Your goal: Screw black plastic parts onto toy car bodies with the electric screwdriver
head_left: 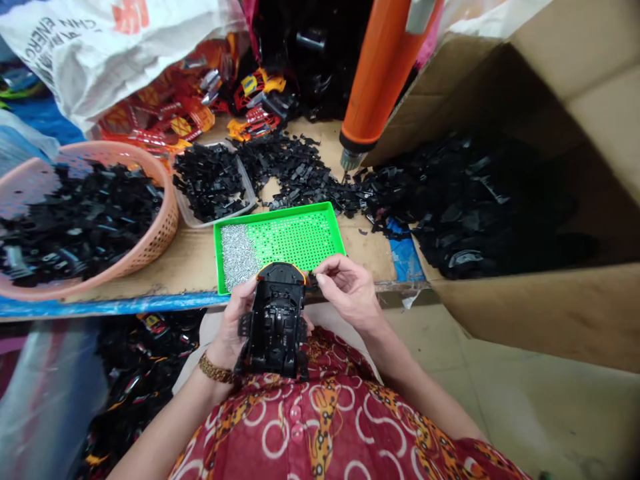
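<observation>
My left hand [235, 327] grips a black toy car chassis [277, 320], underside up, with an orange body edge at its far end. My right hand [347, 288] pinches a small black part [313, 278] against the chassis's far right corner. Both hands hover over my lap, just in front of the green tray [300, 235], which holds a heap of small silver screws [239, 257] at its left side.
An orange electric screwdriver [377, 73] hangs above the table. A pink basket [150, 240] of black parts stands at left, a clear tub [213, 183] of black parts beside it. Loose black pieces spill into a cardboard box [550, 307] at right. Red toy shells [170, 110] lie at the back.
</observation>
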`<state>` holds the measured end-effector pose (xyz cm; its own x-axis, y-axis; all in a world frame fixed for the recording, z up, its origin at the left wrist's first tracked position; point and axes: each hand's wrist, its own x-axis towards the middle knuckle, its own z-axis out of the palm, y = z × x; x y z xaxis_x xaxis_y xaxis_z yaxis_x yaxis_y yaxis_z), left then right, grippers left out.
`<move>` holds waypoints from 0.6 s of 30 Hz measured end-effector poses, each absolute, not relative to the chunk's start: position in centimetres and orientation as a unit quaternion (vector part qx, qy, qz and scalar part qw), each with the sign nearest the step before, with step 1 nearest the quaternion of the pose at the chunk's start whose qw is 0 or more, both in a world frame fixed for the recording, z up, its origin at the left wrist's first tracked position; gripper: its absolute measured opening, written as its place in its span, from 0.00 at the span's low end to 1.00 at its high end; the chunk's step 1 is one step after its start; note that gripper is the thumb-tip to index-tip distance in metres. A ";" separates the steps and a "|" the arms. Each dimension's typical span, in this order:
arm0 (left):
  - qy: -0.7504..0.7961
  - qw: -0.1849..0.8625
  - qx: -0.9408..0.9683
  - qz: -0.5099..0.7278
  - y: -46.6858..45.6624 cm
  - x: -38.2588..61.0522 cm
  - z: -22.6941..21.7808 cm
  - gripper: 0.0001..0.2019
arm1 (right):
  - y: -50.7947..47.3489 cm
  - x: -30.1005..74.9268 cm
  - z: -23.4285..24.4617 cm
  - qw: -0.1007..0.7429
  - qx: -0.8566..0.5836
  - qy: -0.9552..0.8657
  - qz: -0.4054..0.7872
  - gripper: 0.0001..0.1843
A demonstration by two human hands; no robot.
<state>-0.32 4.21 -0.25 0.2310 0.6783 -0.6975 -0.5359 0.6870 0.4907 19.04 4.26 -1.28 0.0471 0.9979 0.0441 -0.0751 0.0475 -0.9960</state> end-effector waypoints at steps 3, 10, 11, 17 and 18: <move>0.493 0.777 0.075 0.384 4.2 -0.9 0.0 0.16 | 4.0 18.8 -1.2 0.526 -0.469 -0.513 0.490 0.06; 0.493 0.774 0.074 0.390 4.3 -1.2 0.6 0.15 | 3.5 18.3 -1.1 0.512 -0.485 -0.555 0.441 0.06; 0.491 0.775 0.070 0.392 4.2 -1.1 0.6 0.15 | 3.4 18.2 -1.2 0.512 -0.491 -0.559 0.428 0.06; 0.492 0.764 0.059 0.414 3.9 -1.1 0.5 0.15 | 3.0 17.7 -1.4 0.522 -0.509 -0.587 0.352 0.06; 0.488 0.767 0.054 0.413 3.8 -1.1 0.5 0.14 | 3.0 17.7 -1.5 0.522 -0.511 -0.595 0.336 0.06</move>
